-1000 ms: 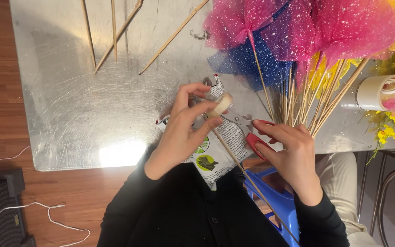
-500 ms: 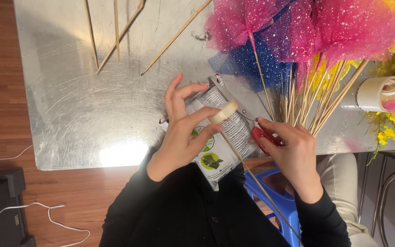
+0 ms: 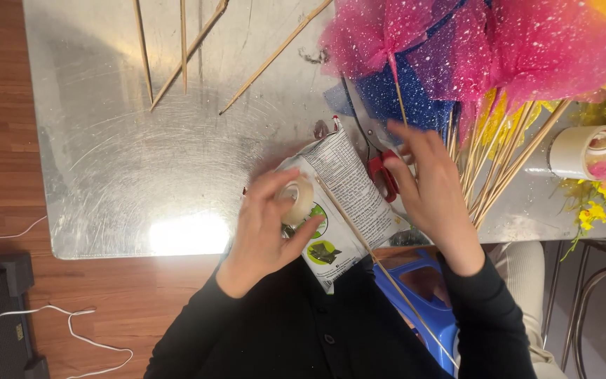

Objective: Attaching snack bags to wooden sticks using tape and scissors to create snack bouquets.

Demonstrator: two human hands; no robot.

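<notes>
Pinching a light tape roll [image 3: 296,200] by its rim, left hand [image 3: 264,235] mid-frame, right hand [image 3: 433,193] spread loose over thin, snappable skewers [image 3: 489,165].

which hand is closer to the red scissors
Right. The right hand hovers just beside the red scissors, partly over them; the left hand sits further left, holding a tape roll.

I see bright, even overhead light on the metal tabletop [image 3: 142,161], with a white glare patch blown out near its front edge. A soft dark shadow lies along its far left corner. The right hand [image 3: 433,193] is smeared with motion blur; the left hand [image 3: 268,231] is sharper. The pink netting [image 3: 527,42] beyond the tabletop's right side looks slightly overexposed and soft.
</notes>
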